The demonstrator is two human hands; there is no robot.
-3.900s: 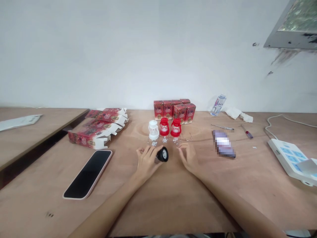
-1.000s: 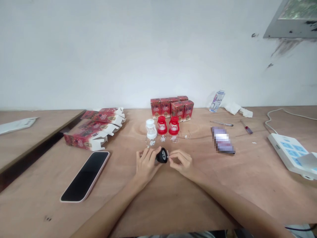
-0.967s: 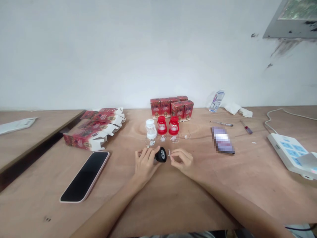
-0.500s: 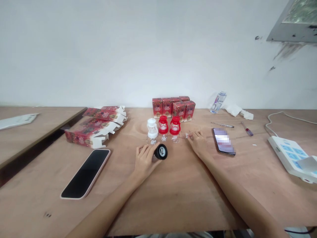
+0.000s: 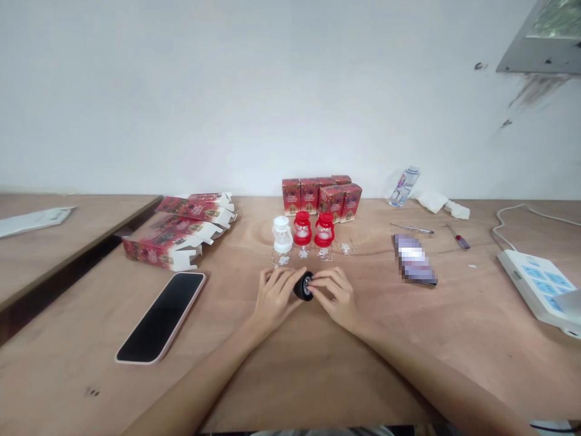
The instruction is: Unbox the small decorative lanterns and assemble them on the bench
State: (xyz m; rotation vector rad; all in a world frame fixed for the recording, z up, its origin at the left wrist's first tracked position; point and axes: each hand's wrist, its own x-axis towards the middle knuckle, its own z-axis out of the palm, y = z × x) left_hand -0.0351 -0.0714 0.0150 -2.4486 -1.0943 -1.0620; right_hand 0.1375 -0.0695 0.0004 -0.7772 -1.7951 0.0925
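My left hand point(image 5: 273, 297) is closed around a small black lantern point(image 5: 299, 288), its round underside turned to the right. My right hand point(image 5: 336, 297) has thumb and fingertips pinched at the opening in that underside; whatever is between them is too small to make out. Just beyond stand one white lantern point(image 5: 282, 236) and two red ones, the nearer to the middle being a red lantern point(image 5: 302, 229) and, on its right, another red lantern point(image 5: 324, 230). Small white pieces point(image 5: 284, 260) and thin wire parts point(image 5: 351, 247) lie in front of them.
Red printed boxes point(image 5: 291, 197) stand by the wall, and flattened red boxes point(image 5: 167, 239) lie left. A pink-edged phone point(image 5: 161, 318), a second phone point(image 5: 414, 259), a screwdriver point(image 5: 458, 237), tweezers point(image 5: 412, 229), a clear bottle point(image 5: 405, 186), tissue point(image 5: 431, 201) and a power strip point(image 5: 535, 281) surround the hands.
My right hand has left the small parts right of the lanterns and come back to the black lantern's underside. My left hand has shifted slightly right with the lantern, turning it rightward.
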